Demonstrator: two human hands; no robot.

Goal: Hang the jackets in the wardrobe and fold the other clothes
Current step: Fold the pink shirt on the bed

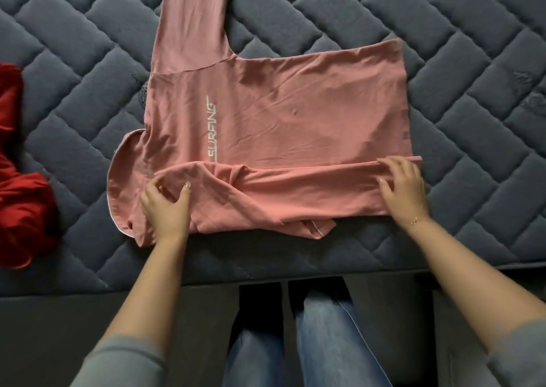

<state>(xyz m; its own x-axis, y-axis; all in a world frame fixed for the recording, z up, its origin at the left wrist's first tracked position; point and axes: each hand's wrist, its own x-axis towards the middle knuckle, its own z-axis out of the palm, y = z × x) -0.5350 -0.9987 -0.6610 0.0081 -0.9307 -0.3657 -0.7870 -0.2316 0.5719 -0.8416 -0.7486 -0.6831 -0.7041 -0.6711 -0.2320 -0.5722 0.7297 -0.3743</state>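
A pink long-sleeved top [295,114] with white "SURFING" lettering lies flat on the quilted mattress, its hem to the right and one sleeve stretched toward the far side. The near side of the top is folded inward over the body. My left hand [165,206] grips the folded cloth near the shoulder and collar, fingers curled into it. My right hand [403,188] presses on the folded edge at the hem, fingers spread on the cloth.
A crumpled red garment [20,179] lies at the left edge of the grey quilted mattress [472,120]. The mattress front edge runs just below the top. My legs in blue jeans [310,333] stand against it.
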